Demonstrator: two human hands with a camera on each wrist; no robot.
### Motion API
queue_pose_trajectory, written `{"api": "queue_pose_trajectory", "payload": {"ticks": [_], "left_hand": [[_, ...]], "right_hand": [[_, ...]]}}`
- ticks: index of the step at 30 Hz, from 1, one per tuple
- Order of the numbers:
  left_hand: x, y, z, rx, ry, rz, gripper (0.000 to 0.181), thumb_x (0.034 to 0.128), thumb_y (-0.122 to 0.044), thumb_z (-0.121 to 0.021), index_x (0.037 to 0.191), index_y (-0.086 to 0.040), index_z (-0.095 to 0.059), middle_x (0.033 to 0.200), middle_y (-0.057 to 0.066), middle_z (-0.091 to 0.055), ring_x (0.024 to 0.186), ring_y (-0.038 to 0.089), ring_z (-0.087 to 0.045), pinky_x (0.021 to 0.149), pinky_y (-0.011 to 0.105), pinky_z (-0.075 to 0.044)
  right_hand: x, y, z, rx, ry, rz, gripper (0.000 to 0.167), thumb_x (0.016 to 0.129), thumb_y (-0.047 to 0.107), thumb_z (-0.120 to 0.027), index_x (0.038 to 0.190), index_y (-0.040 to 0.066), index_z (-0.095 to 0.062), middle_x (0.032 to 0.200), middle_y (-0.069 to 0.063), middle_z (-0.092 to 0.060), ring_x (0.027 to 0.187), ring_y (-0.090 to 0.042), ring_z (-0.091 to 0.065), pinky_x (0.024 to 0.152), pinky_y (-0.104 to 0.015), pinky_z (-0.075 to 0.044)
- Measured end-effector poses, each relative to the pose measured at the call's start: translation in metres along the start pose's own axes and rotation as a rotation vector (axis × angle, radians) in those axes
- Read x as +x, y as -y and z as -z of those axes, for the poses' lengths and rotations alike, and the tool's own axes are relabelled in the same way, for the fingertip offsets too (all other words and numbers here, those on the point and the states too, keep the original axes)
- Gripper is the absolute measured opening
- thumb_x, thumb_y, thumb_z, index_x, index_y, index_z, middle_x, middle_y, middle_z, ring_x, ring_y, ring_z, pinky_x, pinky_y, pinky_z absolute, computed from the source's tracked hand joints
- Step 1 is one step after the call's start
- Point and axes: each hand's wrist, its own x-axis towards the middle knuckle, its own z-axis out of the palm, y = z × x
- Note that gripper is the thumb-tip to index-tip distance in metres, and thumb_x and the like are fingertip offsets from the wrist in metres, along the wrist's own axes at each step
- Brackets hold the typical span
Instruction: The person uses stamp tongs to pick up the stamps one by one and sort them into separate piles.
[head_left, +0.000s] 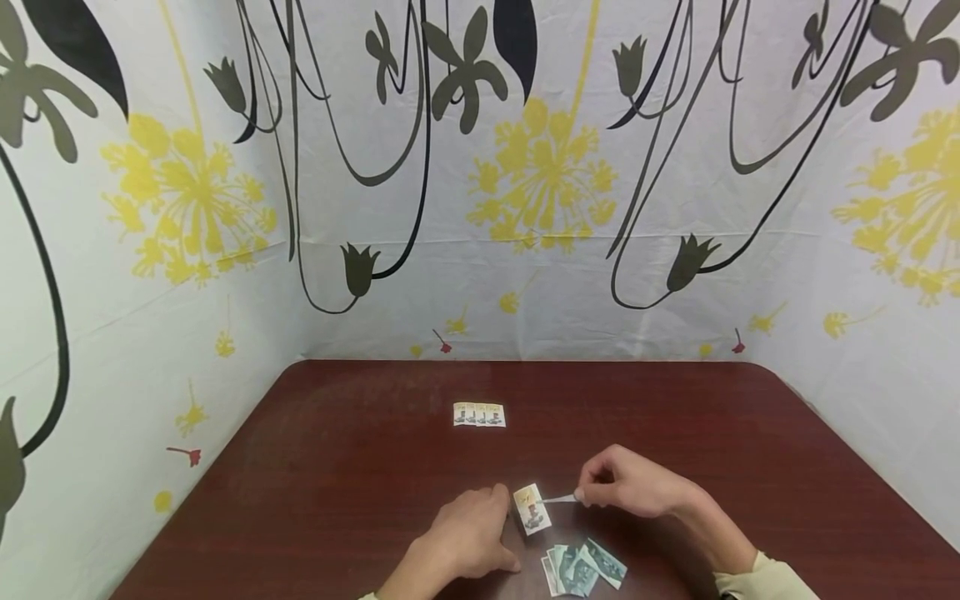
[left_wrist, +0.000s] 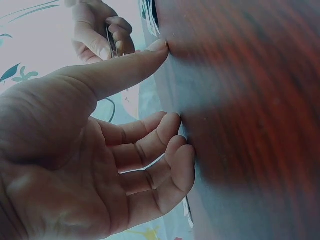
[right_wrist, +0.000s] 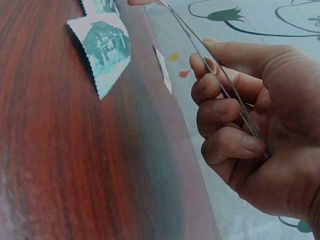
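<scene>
Tweezers [head_left: 561,499] are gripped by my right hand [head_left: 637,483], between the thumb and curled fingers, as the right wrist view shows along their length [right_wrist: 220,80]. In the head view their tips reach a stamp [head_left: 532,510] with a yellow top and a small picture. Whether that stamp lies flat or is raised I cannot tell. Left of it, my left hand [head_left: 467,533] rests its fingertips on the table, thumb spread apart, holding nothing [left_wrist: 100,150]. Just nearer than the stamp lies a loose pile of teal-green stamps [head_left: 581,568]; their serrated edges show in the right wrist view.
Farther back on the dark red-brown table [head_left: 360,467], several yellow-topped stamps [head_left: 480,415] overlap in a neat row. A white cloth [head_left: 465,317] with plant and flower prints hangs behind and at both sides of the table.
</scene>
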Motion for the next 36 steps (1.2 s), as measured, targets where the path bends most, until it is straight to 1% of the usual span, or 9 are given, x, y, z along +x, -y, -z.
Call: {"api": "queue_pose_trajectory", "payload": {"ticks": [4,11,15,19,24,30,33,36], "left_hand": [[-0.001,0.001,0.0,-0.003,0.0,-0.006,0.051,0.0708,-0.04,-0.097,0.098,-0.017,-0.06,0.086,-0.006,-0.06,0.08,0.014,-0.059,0.066,0.034,-0.051],[-0.002,0.002,0.001,0.01,0.001,-0.028,0.047,0.0716,-0.04,-0.095,0.102,-0.021,-0.066,0.092,-0.007,-0.065,0.087,0.014,-0.063,0.07,0.033,-0.052],[-0.002,0.0,0.001,0.036,0.008,-0.038,0.044,0.0732,-0.041,-0.094,0.103,-0.023,-0.068,0.093,-0.008,-0.064,0.088,0.013,-0.063,0.069,0.033,-0.052],[-0.002,-0.005,0.0,0.076,0.004,-0.067,0.044,0.0726,-0.044,-0.094,0.103,-0.025,-0.068,0.091,-0.009,-0.062,0.086,0.012,-0.061,0.066,0.033,-0.05],[-0.002,-0.014,-0.003,0.106,0.006,-0.121,0.045,0.0719,-0.048,-0.093,0.105,-0.029,-0.07,0.093,-0.011,-0.062,0.084,0.01,-0.058,0.065,0.032,-0.048],[-0.003,-0.022,-0.008,0.114,0.011,-0.162,0.041,0.074,-0.051,-0.091,0.105,-0.033,-0.07,0.091,-0.013,-0.061,0.081,0.007,-0.056,0.062,0.031,-0.046],[-0.001,-0.028,-0.01,0.11,0.006,-0.18,0.04,0.0748,-0.053,-0.09,0.104,-0.034,-0.071,0.091,-0.013,-0.061,0.08,0.007,-0.055,0.061,0.03,-0.045],[0.002,-0.033,-0.011,0.106,0.023,-0.187,0.04,0.0748,-0.053,-0.09,0.102,-0.032,-0.071,0.09,-0.012,-0.06,0.078,0.007,-0.054,0.061,0.03,-0.044]], "right_hand": [[-0.001,-0.001,0.002,-0.001,-0.02,-0.004,0.023,0.102,0.019,-0.068,0.084,0.005,-0.074,0.073,0.011,-0.059,0.059,0.002,-0.044,0.054,-0.02,-0.038],[-0.002,-0.003,0.005,-0.006,-0.076,-0.024,0.023,0.102,0.018,-0.069,0.084,0.004,-0.074,0.071,0.01,-0.059,0.061,0.001,-0.047,0.054,-0.021,-0.039],[-0.003,-0.004,0.005,-0.008,-0.104,-0.028,0.022,0.101,0.017,-0.069,0.085,0.004,-0.074,0.071,0.011,-0.058,0.062,0.001,-0.048,0.053,-0.022,-0.039],[-0.003,-0.003,0.006,-0.008,-0.125,-0.043,0.02,0.1,0.017,-0.07,0.086,0.005,-0.076,0.071,0.01,-0.058,0.062,0.0,-0.049,0.053,-0.022,-0.039],[-0.003,-0.005,0.007,0.002,-0.136,-0.062,0.02,0.101,0.017,-0.07,0.087,0.004,-0.076,0.07,0.008,-0.056,0.061,0.0,-0.047,0.054,-0.021,-0.038],[0.0,-0.008,0.007,0.007,-0.131,-0.056,0.024,0.102,0.018,-0.069,0.086,0.001,-0.074,0.069,0.009,-0.055,0.06,0.001,-0.044,0.053,-0.021,-0.037],[0.0,-0.011,0.006,0.005,-0.131,-0.058,0.025,0.102,0.018,-0.069,0.085,0.001,-0.074,0.07,0.009,-0.055,0.06,0.001,-0.044,0.054,-0.02,-0.037],[-0.001,-0.012,0.005,0.014,-0.135,-0.055,0.024,0.102,0.018,-0.069,0.086,0.001,-0.074,0.07,0.009,-0.055,0.06,0.001,-0.044,0.053,-0.021,-0.037]]}}
